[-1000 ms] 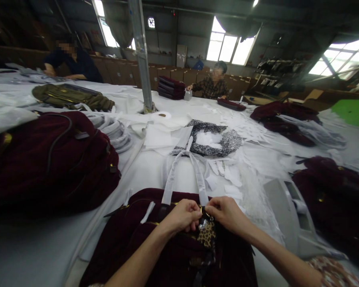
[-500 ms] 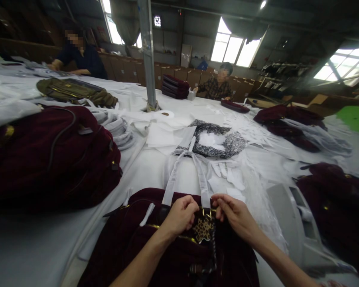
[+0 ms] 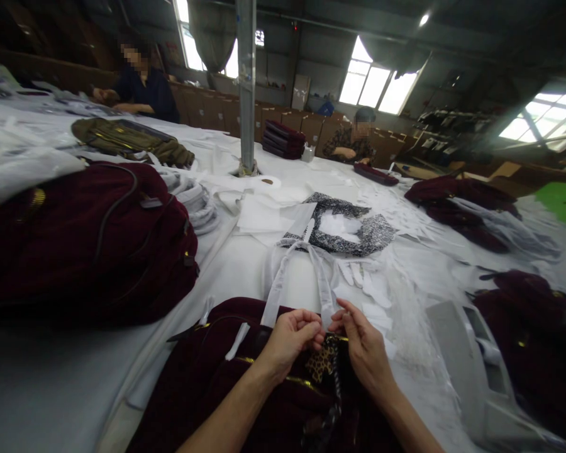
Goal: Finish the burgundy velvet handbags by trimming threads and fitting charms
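Observation:
A dark burgundy bag (image 3: 202, 371) with gold zips lies in front of me. Its two handles (image 3: 277, 283) stand up, wrapped in white material. My left hand (image 3: 295, 340) is closed in a pinch over the bag's top, beside the base of the right-hand strap. Facing it, my right hand (image 3: 361, 343) has thumb and fingers drawn together at the same spot. What sits between the fingertips is too small or hidden to make out. Just below hangs a leopard-print charm (image 3: 319, 366), with a dark braided cord (image 3: 337, 384) beside it.
A large burgundy backpack (image 3: 75, 245) sits at left, an olive bag (image 3: 132, 141) behind it. A metal post (image 3: 246, 88) rises from the table. Patterned plastic (image 3: 377, 236) lies beyond the handles. More burgundy bags (image 3: 538, 321) are at right. Two people work across the table.
My hands have come closer together above the charm, the right one moving in and turning more upright. The view has shifted slightly. Across the table, the people's hands have moved.

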`<state>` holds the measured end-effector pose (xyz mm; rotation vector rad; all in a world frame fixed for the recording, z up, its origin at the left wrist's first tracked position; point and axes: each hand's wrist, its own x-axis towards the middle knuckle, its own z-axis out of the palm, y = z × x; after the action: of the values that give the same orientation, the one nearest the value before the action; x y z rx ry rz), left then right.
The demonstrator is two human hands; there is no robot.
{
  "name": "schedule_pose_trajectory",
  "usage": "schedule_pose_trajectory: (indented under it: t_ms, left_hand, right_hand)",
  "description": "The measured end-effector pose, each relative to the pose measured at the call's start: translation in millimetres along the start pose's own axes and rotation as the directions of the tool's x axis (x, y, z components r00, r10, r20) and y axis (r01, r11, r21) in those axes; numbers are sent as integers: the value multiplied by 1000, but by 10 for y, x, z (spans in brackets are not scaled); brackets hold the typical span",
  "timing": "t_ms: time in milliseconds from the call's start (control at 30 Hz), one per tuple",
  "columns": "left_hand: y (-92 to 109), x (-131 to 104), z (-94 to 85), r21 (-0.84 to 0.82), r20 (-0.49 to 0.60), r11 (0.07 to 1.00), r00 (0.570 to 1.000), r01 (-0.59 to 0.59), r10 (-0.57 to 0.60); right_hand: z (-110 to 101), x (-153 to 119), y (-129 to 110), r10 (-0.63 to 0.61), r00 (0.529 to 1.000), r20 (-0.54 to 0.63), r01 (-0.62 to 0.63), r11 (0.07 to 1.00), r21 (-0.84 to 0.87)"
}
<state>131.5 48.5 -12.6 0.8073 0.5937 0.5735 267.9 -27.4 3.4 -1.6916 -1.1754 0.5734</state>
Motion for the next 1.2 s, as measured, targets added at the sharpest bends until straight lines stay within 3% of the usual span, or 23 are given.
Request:
schedule_pose_trajectory:
  t_ms: [200,400,600,1200]
  left_hand:
    - [-36,12,-3,103,-18,995,1000,5,-3]
    - [-1,-26,0,327,28,942,997,-72,67]
    - [7,-29,8,426,39,899,995,-101,93]
    - [-14,-38,-6,458,111,883,992,-102,57]
  right_hand:
    - [14,-27,24,157,987,-28,-141,940,309]
    - [31,-81,39,258,964,-63,-232,934,272]
    - [6,-115,20,93,993,69,-103,982,157]
    - [47,-149,96,97,991,94,-111,981,156]
